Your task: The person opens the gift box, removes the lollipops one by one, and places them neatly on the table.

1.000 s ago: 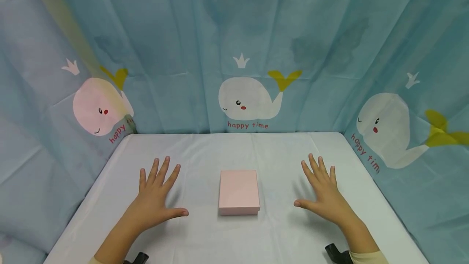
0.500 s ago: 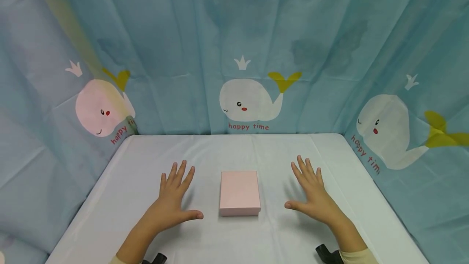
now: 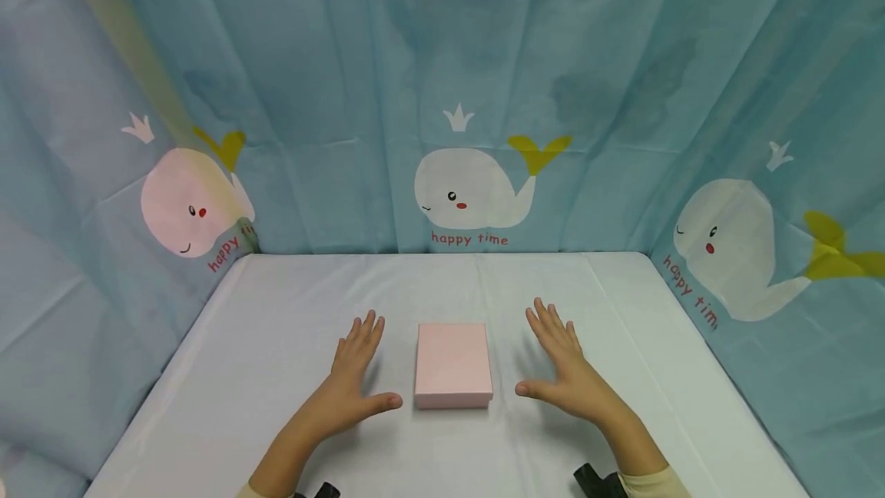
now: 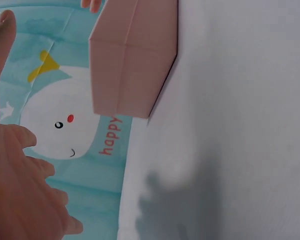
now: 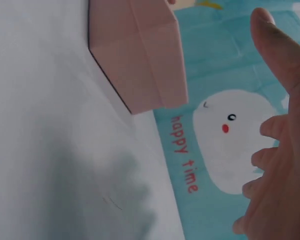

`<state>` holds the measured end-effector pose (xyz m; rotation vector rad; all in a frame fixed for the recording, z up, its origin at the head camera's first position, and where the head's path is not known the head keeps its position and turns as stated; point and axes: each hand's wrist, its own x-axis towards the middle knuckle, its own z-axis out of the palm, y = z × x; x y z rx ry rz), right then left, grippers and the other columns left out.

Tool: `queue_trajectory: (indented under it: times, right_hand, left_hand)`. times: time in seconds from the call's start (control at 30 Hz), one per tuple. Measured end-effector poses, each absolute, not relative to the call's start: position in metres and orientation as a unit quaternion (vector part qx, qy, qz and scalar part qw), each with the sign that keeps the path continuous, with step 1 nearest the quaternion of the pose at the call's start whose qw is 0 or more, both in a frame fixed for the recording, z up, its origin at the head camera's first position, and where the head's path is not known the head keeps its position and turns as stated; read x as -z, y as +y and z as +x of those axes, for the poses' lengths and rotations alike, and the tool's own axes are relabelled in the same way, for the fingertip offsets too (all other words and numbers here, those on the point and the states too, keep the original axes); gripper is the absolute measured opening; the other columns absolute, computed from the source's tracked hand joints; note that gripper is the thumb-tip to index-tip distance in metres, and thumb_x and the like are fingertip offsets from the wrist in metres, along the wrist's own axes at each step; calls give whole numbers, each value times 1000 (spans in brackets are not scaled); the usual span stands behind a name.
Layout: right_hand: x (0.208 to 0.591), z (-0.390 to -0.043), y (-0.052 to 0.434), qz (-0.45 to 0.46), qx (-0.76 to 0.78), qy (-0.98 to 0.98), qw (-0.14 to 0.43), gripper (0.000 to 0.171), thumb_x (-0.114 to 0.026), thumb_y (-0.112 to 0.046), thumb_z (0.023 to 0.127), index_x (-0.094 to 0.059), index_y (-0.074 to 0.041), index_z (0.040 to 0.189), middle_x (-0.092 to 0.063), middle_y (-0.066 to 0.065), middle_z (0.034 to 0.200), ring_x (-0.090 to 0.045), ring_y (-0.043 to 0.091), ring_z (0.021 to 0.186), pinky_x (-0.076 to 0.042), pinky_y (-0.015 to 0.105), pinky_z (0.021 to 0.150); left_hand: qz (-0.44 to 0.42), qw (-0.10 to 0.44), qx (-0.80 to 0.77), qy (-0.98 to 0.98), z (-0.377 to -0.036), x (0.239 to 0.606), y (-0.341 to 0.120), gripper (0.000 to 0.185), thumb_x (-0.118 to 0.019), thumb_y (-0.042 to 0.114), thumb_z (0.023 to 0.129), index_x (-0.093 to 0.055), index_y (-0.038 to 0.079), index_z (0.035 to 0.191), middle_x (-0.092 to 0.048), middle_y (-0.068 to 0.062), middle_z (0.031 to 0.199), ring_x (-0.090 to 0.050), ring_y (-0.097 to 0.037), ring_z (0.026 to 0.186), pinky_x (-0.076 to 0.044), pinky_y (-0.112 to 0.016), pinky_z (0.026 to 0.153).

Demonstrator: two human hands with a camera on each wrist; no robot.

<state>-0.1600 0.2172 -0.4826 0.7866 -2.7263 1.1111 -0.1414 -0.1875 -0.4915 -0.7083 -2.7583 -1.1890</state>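
A pink lidded box [image 3: 452,363] lies flat on the white table, between the two hands. Left of it, my left hand [image 3: 354,390] hovers over the cloth with fingers straight and thumb spread toward the box. My right hand [image 3: 570,379] mirrors it on the other side, fingers extended and thumb pointing at the box. Neither hand touches the box. The left wrist view shows the box [image 4: 132,60] from its side, with the lid's seam visible and the left hand [image 4: 25,185] apart from it. From the right wrist, the box [image 5: 140,55] also stands apart from the right hand [image 5: 285,165].
A white cloth covers the table [image 3: 318,283]. Behind and beside it hangs a blue curtain [image 3: 311,98] printed with whales and lettering. A dark wrist mount [image 3: 598,481] sits at the right wrist, and another [image 3: 326,490] at the left.
Both hands have moved inward toward the box, the left hand to the right and the right hand to the left. The box has stayed in place on the table.
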Motion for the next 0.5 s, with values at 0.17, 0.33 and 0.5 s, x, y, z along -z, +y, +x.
queue_trajectory:
  times: [0.17, 0.33, 0.5]
  right_hand:
    - [489, -159, 210, 273, -388, -879, 48, 117, -91, -32, 76, -16, -25, 166, -5, 1, 174, 4, 30, 160, 5, 66, 127]
    - [498, -157, 201, 258, -425, -868, 18, 112, -90, -32, 78, -19, -29, 165, -10, 0, 173, -1, 29, 160, 2, 51, 132]
    - [504, -153, 195, 245, -435, -866, 4, 110, -91, -33, 78, -23, -32, 164, -14, -2, 173, -7, 35, 159, -10, 71, 125]
  left_hand:
    - [-218, 15, 415, -883, -139, 498, -180, 123, -88, 46, 77, -4, 33, 166, 2, 6, 173, 7, -33, 159, -5, -77, 122]
    - [-201, -1, 436, -877, -134, 507, -173, 120, -88, 40, 79, -5, 35, 166, 0, 7, 173, 0, -40, 158, -17, -82, 116]
    - [-183, -8, 452, -873, -132, 513, -167, 113, -87, 42, 81, -11, 39, 165, -6, 9, 172, -7, -37, 159, -20, -76, 120]
